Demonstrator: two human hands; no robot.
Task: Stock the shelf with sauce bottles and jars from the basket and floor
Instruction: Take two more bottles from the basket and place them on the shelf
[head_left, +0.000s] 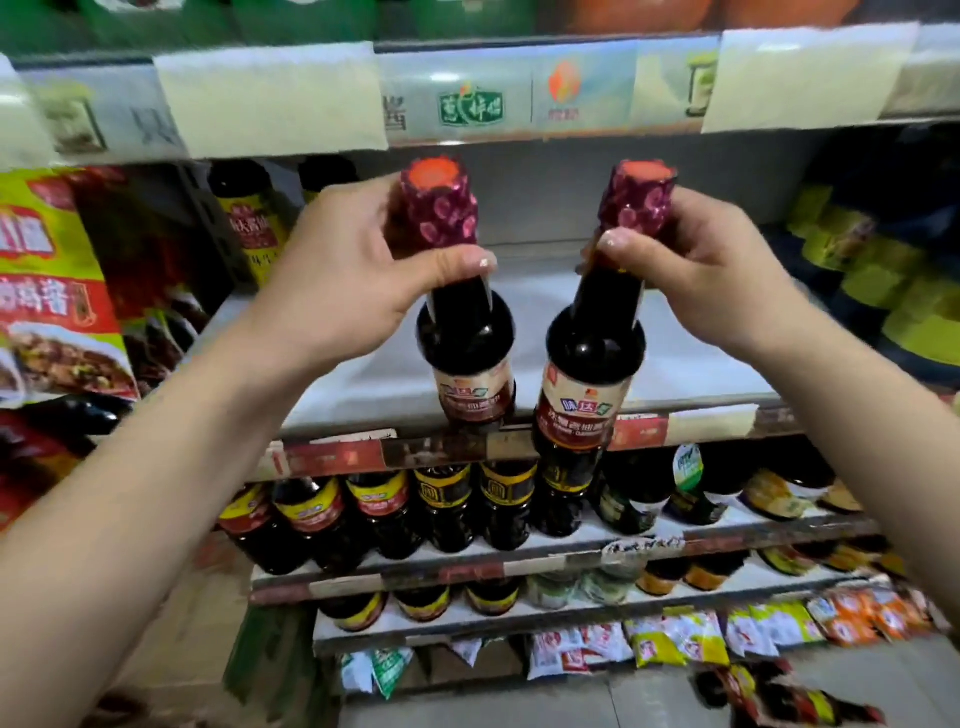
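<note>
I hold two dark sauce bottles by their necks, each with a purple foil cap and an orange top. My left hand (348, 270) grips the left bottle (465, 358), whose base is over the front of the white shelf (691, 364). My right hand (696, 280) grips the right bottle (589, 379), which hangs slightly lower, its base in front of the shelf's front edge. Both bottles are roughly upright, the right one tilted a little. A similar bottle (249, 218) stands at the shelf's back left.
Red and yellow sauce packets (57, 291) fill the left of this shelf, green-yellow packs (883, 270) the right. The shelf above carries price labels (467, 98). Lower shelves hold rows of dark bottles (441, 509), jars and sachets (675, 639). More bottles lie on the floor (779, 696).
</note>
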